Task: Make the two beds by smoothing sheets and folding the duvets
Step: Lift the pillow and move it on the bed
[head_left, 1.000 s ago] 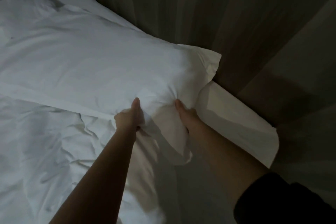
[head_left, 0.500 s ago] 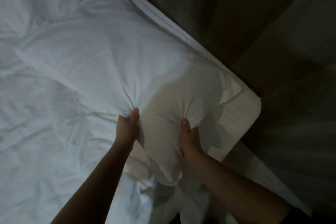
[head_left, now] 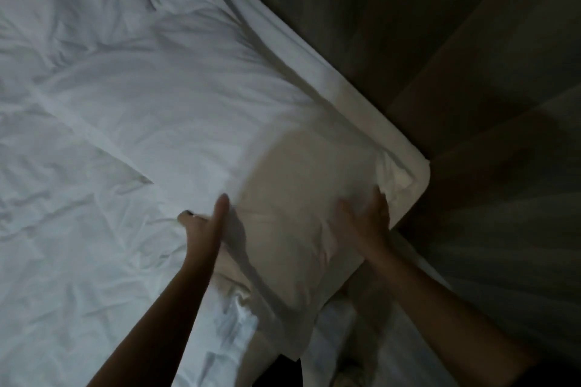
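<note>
A white pillow [head_left: 292, 198] lies at the bed's near right corner, on the mattress [head_left: 408, 185] with its white fitted sheet. My left hand [head_left: 204, 226] rests against the pillow's left edge, thumb straight up along the fabric. Its fingers point left over the crumpled white duvet [head_left: 94, 229]. My right hand [head_left: 367, 217] lies flat on the pillow's right side with fingers spread, close to the mattress corner. Both hands are blurred by motion. The duvet covers the left half of the bed in wrinkles.
A dark curtain [head_left: 408, 25] hangs right behind the bed's far edge. To the right of the mattress corner is dim floor or wall [head_left: 503, 229]. A dark patch of clothing [head_left: 279, 371] shows at the bottom.
Both hands let go of the bunched pillow fabric they gripped and now lie flatter on it. The pillow has come down onto the bed's corner, and the view has tilted downward.
</note>
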A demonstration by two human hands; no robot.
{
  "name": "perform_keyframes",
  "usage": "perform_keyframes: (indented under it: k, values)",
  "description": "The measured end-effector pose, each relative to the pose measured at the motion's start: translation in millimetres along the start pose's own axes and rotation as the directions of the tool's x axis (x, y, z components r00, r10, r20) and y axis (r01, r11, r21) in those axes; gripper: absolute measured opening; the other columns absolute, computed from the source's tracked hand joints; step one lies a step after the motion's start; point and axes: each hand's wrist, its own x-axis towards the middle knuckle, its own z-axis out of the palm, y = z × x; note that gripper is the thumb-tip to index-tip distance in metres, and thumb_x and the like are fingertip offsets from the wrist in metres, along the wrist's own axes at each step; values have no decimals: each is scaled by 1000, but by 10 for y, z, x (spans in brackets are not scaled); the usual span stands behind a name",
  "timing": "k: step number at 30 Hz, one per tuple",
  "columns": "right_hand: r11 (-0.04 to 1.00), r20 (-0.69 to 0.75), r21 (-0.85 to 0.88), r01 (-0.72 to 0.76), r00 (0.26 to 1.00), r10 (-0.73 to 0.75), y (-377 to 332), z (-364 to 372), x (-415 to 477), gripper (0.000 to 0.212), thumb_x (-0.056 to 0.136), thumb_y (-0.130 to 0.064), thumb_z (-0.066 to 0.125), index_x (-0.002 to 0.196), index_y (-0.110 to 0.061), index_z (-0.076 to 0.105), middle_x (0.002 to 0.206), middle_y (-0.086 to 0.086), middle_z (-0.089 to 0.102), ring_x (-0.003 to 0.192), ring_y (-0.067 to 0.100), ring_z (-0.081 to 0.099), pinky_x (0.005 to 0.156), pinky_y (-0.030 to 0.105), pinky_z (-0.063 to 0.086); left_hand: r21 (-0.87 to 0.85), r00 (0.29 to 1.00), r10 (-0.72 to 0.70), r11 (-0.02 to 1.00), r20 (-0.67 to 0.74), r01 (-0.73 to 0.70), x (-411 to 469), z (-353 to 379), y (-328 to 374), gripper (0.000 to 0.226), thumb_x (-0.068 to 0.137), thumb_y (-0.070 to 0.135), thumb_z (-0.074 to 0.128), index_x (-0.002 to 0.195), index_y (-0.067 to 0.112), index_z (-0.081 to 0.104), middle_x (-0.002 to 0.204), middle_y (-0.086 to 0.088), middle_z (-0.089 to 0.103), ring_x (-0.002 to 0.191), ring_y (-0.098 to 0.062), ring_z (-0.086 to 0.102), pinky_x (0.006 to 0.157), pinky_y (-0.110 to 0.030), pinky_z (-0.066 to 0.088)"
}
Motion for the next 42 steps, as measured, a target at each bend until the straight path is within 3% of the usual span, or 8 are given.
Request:
perform_keyframes:
  k: [2,4,9,15,20,31,35,42]
  values:
    - [974,60,-157,162,986,-154,-294,-49,274,94,86,-63,55,155,-25,4,163,6,4,149,28,8,117,53,14,-125,993,-2,992,-121,-13,169,2,241,112,54,68,79,133,11,24,129,-14,50,114,-24,57,98,-46,49]
    - [924,164,-241,296,951,-262,-658,71,532,94,86,-68,50,155,-27,-1,164,4,-2,150,27,1,117,56,7,-185,972,-6,982,-233,-38,336,53,490,109,64,60,79,141,10,19,135,-13,48,117,-24,56,99,-35,46]
    - [821,306,-367,437,890,-337,-1505,523,1116,97,81,-82,37,154,-33,-4,164,3,-2,149,32,-1,115,62,4,-168,930,-89,985,-356,30,696,227,649,117,70,65,71,152,13,7,150,-19,34,133,-33,42,103,-32,35]
    - [839,381,-345,421,880,-284,-1993,855,1685,111,69,-92,37,154,-34,-4,161,13,13,145,37,19,115,60,12,-220,910,-87,975,-405,-5,935,382,409,111,72,54,77,151,13,11,146,-13,41,130,-27,45,99,-24,36]
    - [964,470,-41,264,856,-214,-2070,987,2028,119,69,-78,62,156,-20,5,160,7,22,142,28,31,114,40,28,-226,893,-84,974,-443,-20,1097,469,296,111,70,55,78,150,13,14,143,-10,44,128,-25,47,96,-23,36]
    - [867,246,-166,470,871,-425,-1860,250,1216,103,76,-77,55,150,-11,25,153,9,36,137,28,38,106,36,34,-172,948,-102,984,-301,51,583,123,526,102,76,55,72,146,5,17,147,-13,39,132,-30,41,102,-32,35]
    - [925,173,-106,364,923,-344,-1468,-292,610,91,75,-77,56,141,-19,36,138,7,51,122,29,52,91,34,41,-99,973,-52,995,-227,30,45,28,621,101,77,56,72,146,4,20,148,-13,37,132,-30,41,102,-33,36]
    - [969,79,237,73,992,-94,-272,-1232,-318,97,73,-67,69,149,-21,32,147,2,44,128,23,46,99,29,36,139,995,105,985,-2,-103,-900,160,666,95,74,52,76,140,3,28,141,-15,46,127,-31,46,106,-37,38]
